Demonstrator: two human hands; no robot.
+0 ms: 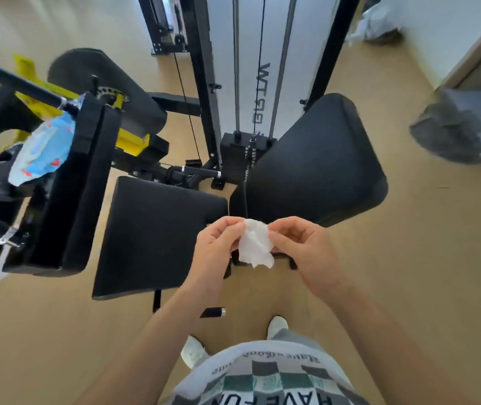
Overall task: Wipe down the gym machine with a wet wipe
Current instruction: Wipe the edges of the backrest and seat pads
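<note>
A crumpled white wet wipe (255, 244) hangs between both my hands in front of my body. My left hand (217, 249) pinches its left edge and my right hand (300, 247) pinches its right edge. Just beyond lie the gym machine's black pads: a square seat pad (151, 235) to the left and a larger back pad (312, 168) to the right. The wipe touches neither pad. A blue wet wipe pack (43, 149) rests on the machine's upper left part.
The weight stack (235, 159) with its steel guide rods and cable stands behind the pads. A black arm pad (75, 185) and yellow frame parts fill the left. A grey cloth heap (452, 133) lies on the tan floor at right. My white shoes stand below.
</note>
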